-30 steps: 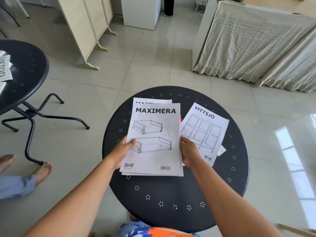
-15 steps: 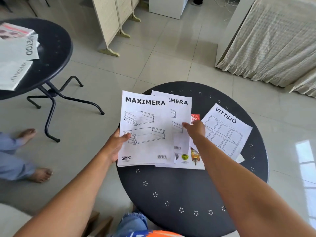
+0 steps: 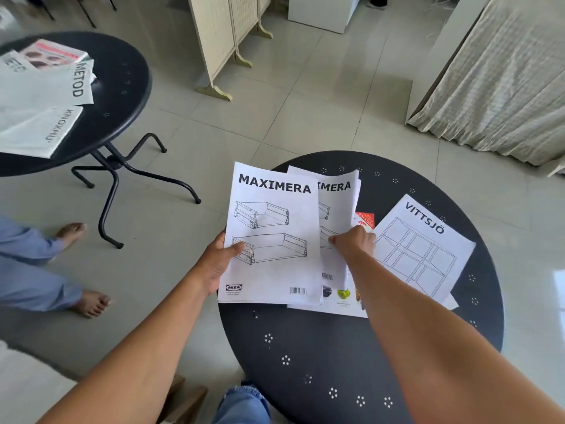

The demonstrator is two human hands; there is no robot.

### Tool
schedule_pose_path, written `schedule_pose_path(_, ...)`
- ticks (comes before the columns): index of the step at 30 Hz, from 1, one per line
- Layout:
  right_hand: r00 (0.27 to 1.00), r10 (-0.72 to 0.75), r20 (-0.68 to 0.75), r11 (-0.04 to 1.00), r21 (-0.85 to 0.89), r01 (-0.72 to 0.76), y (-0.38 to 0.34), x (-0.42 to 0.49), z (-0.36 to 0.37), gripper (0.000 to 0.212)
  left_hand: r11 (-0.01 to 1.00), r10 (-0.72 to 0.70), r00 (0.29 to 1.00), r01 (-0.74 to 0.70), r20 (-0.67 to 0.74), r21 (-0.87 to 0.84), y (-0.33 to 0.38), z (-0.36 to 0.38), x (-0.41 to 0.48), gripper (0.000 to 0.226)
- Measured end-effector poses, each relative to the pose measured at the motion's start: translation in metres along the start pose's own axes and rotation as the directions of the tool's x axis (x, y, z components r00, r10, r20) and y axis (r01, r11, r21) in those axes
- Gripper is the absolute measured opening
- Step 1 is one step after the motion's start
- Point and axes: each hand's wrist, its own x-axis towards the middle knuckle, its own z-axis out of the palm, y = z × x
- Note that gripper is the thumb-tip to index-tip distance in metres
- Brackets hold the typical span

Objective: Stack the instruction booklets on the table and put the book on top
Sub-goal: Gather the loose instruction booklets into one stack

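My left hand [image 3: 221, 264] grips a white MAXIMERA booklet [image 3: 275, 255] by its left edge, holding it over the left rim of the round black table [image 3: 336, 362]. My right hand [image 3: 354, 241] pinches the right edge of a second MAXIMERA booklet [image 3: 337, 194], partly tucked behind the first. Under that one lies a book [image 3: 365, 220] with a red corner and colourful pictures along its lower edge. A VITTSJÖ booklet [image 3: 425, 249] lies flat on the table to the right, with another white sheet peeking out beneath it.
A second black round table [image 3: 122, 87] stands at the left with METOD and KNOXHULT booklets [image 3: 46, 117] and a magazine on it. Another person's bare feet [image 3: 91, 302] are on the tiled floor at the left. A folding screen and cloth-covered furniture stand beyond.
The two MAXIMERA booklets, stacked together a second ago, have been drawn apart. My left hand carried the top one leftward and my right hand took hold of the second. The camera turned left.
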Motion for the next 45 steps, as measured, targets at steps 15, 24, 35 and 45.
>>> schedule_pose_path(15, 0.969, -0.168, 0.181, 0.694, 0.720, -0.014, 0.059, -0.038, -0.055, 0.029, 0.999, 0.035, 0.990, -0.036, 0.134, 0.010, 0.023, 0.059, 0.003, 0.031)
schedule_pose_path(24, 0.819, -0.387, 0.425, 0.628, 0.771, -0.103, 0.092, -0.044, -0.071, 0.039, 0.999, -0.033, 0.976, 0.029, 0.214, 0.022, 0.002, 0.082, 0.008, 0.020)
schedule_pose_path(35, 0.877, 0.463, -0.131, 0.868, 0.266, -0.419, 0.160, 0.009, -0.094, 0.110, 0.997, -0.009, 0.981, -0.006, 0.195, 0.076, -0.017, 0.107, 0.003, 0.026)
schedule_pose_path(45, 0.850, 0.489, -0.196, 0.872, 0.083, -0.483, 0.153, 0.012, -0.078, 0.100, 0.997, 0.002, 0.982, -0.018, 0.188, 0.080, -0.008, 0.107, -0.001, 0.023)
